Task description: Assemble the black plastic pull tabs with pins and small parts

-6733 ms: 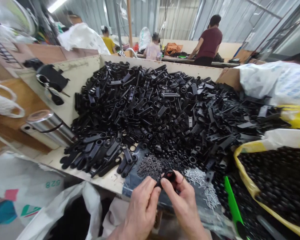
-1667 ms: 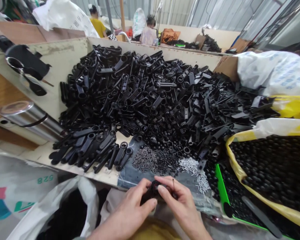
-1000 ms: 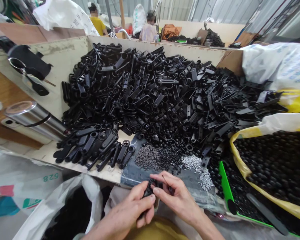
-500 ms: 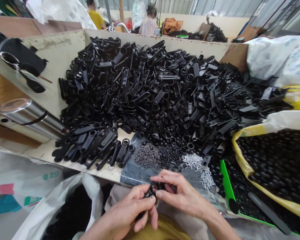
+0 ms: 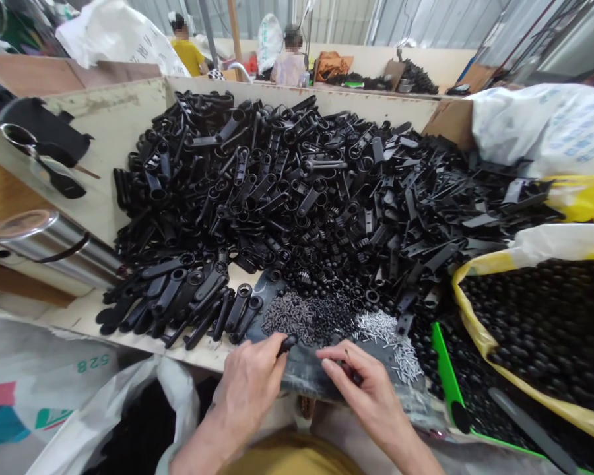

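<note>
My left hand point(image 5: 255, 373) is closed round a black plastic part point(image 5: 287, 344), mostly hidden by the fingers, at the tray's front edge. To its right, my right hand point(image 5: 359, 379) has curled fingers with something small and dark in them, too hidden to make out. Just beyond the hands lie brown-grey small pieces point(image 5: 288, 314), small black pieces point(image 5: 331, 315) and silver pins point(image 5: 376, 326) on a dark mat point(image 5: 317, 377). Black handle-like parts point(image 5: 171, 290) lie in a row to the left of the hands.
A large heap of black parts point(image 5: 257, 171) fills the bin. A steel flask point(image 5: 59, 241) leans at the left. An open sack point(image 5: 468, 316) of black balls and a green strip point(image 5: 445, 369) are at the right. A white sack point(image 5: 178, 396) stands front left. Two people sit beyond.
My hands have moved apart. The left went left and forward with the black part, turning back-up; the right shifted slightly right. The view has tilted a little.
</note>
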The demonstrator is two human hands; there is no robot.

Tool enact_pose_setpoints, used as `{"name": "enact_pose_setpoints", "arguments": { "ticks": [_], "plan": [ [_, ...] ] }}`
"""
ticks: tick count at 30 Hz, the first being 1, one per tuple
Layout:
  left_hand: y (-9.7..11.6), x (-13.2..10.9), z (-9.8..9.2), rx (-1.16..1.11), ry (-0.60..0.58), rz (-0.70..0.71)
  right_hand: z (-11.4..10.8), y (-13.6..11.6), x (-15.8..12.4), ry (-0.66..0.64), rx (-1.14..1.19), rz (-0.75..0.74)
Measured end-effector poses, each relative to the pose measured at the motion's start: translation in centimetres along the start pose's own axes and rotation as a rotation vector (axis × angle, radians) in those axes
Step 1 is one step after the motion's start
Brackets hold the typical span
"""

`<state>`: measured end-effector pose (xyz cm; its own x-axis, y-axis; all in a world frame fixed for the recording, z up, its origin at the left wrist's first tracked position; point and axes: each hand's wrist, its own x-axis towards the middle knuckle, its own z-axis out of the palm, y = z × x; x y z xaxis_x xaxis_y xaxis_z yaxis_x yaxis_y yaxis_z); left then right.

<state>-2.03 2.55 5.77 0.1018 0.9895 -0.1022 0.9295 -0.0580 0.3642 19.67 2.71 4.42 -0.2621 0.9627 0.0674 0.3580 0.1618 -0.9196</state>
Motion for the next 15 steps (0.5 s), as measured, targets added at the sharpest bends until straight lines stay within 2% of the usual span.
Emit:
{"name": "enact_pose_setpoints", "arguments": {
  "ticks": [3, 8, 11, 13, 15],
  "plan": [
    [0.3, 0.8, 0.5, 0.1, -0.02, 0.064, -0.3, 0.1, -0.2, -0.021, -0.029, -0.047],
    [0.4, 1.5, 0.6, 0.139, -0.031, 0.051, -2.4, 1.0, -1.3, 0.136, -0.099, -0.045],
    [0.5, 2.1, 0.5, 0.159, -0.046, 0.057, -3.2, 1.5, -1.7, 0.144, -0.198, -0.05],
    [0.4, 2.2, 0.5, 0.091, -0.007, 0.084, -3.2, 1.6, -1.5, 0.104, -0.257, -0.074],
    [0.3, 2.1, 0.5, -0.091, 0.074, 0.124, -2.7, 1.5, -1.1, 0.085, -0.309, -0.104]
  ]
}}
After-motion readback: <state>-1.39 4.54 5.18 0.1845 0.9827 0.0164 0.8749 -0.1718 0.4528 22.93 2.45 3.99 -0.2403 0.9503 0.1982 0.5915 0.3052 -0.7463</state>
